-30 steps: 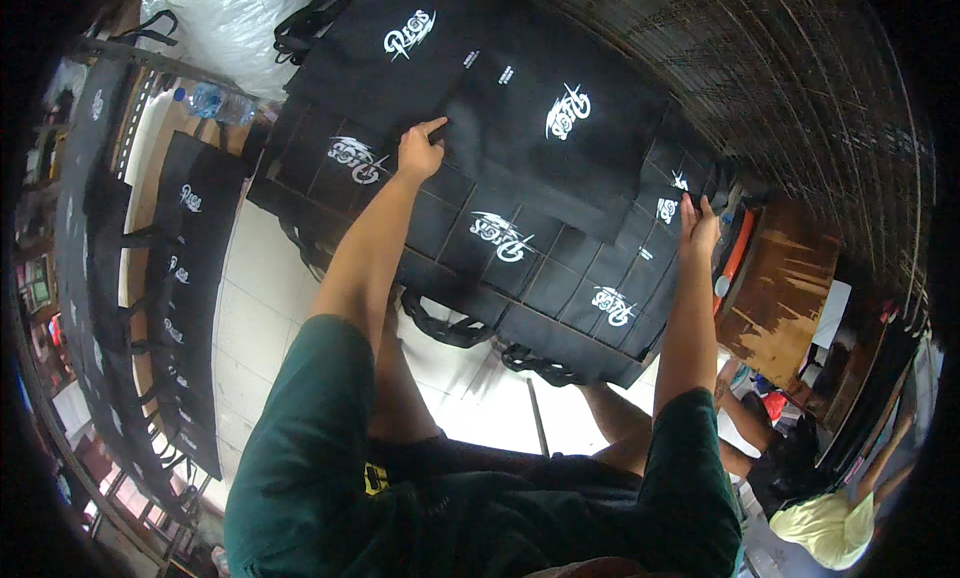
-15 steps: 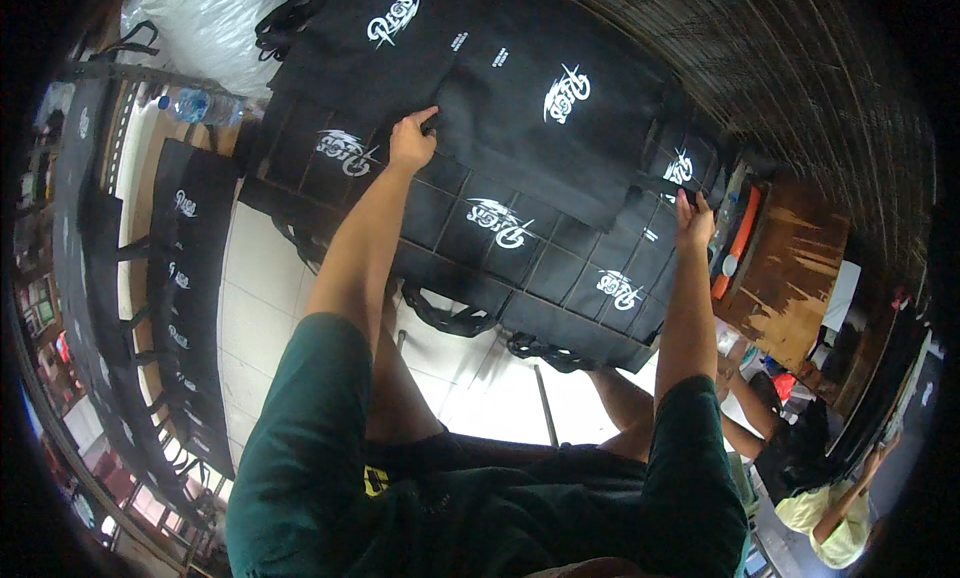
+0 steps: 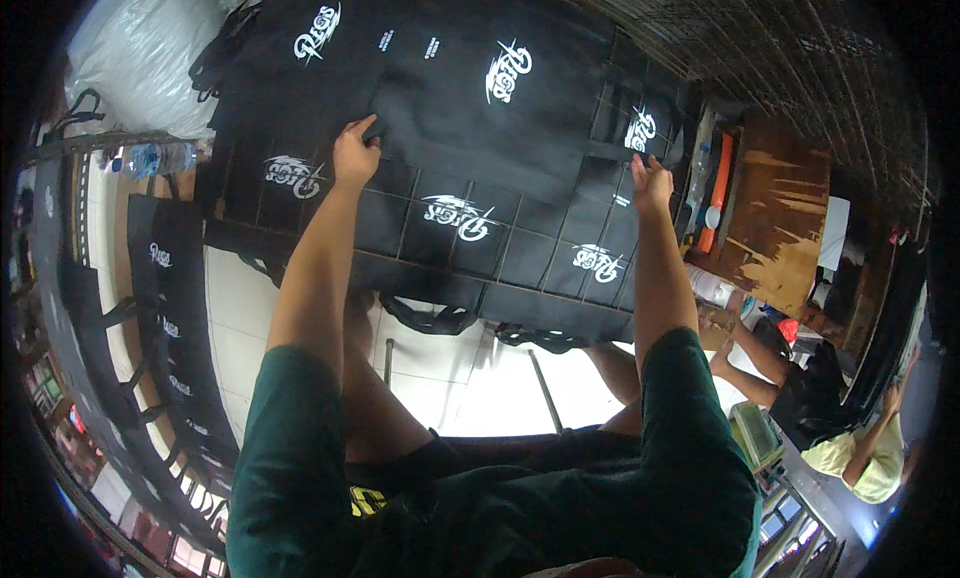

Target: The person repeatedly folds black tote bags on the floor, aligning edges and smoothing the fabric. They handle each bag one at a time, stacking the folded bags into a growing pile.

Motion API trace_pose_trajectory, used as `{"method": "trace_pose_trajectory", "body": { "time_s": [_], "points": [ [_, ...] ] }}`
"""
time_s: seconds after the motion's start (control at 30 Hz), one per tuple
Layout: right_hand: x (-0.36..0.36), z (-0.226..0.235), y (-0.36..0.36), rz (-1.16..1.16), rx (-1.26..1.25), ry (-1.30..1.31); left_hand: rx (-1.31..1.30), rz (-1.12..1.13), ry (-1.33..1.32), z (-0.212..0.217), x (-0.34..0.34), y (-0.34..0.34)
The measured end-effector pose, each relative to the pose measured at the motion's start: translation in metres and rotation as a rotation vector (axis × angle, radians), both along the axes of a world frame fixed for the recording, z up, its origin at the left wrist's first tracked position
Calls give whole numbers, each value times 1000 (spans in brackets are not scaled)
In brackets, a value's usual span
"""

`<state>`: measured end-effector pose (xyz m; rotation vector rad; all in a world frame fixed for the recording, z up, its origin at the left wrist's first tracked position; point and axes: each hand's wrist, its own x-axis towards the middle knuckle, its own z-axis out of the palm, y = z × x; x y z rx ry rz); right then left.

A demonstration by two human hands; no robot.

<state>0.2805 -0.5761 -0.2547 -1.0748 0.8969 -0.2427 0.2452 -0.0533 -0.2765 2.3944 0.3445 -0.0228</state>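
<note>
A large black fabric bag piece (image 3: 455, 118) with white print lies spread over a wire grid rack (image 3: 500, 248). My left hand (image 3: 358, 156) pinches the black fabric near its front edge, left of the middle, with thumb and forefinger. On the right, my right hand (image 3: 652, 183) has its fingers closed on a dark fabric edge, just below a white print. Beneath the grid's thin bars, more black printed fabric (image 3: 458, 218) shows. Black strap handles (image 3: 430, 316) hang from the rack's near side.
Black printed bags (image 3: 170, 318) hang at the left. A clear plastic bundle (image 3: 140, 58) and a water bottle (image 3: 160, 159) are at the upper left. A worn wooden board (image 3: 775, 218) stands right, beside an orange strip (image 3: 715, 193). Another person in yellow (image 3: 860, 463) is at the lower right.
The view has turned slightly, so the rack and fabric sit farther left in the picture. Both hands keep nearly the same places on the fabric.
</note>
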Motion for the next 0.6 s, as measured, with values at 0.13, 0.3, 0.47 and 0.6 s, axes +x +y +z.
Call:
{"method": "trace_pose_trajectory", "body": {
  "time_s": [0.13,0.3,0.47,0.6],
  "points": [
    [1,-20,-10,29,26,22,42,-18,4,9,-3,-4],
    [2,-37,-23,-19,69,9,36,-93,-47,4,-4,0],
    [-3,-47,-30,-9,119,13,19,-88,-20,0,-3,1],
    [-2,-49,-22,-34,135,64,-36,-53,-1,-5,-2,6]
  ]
}}
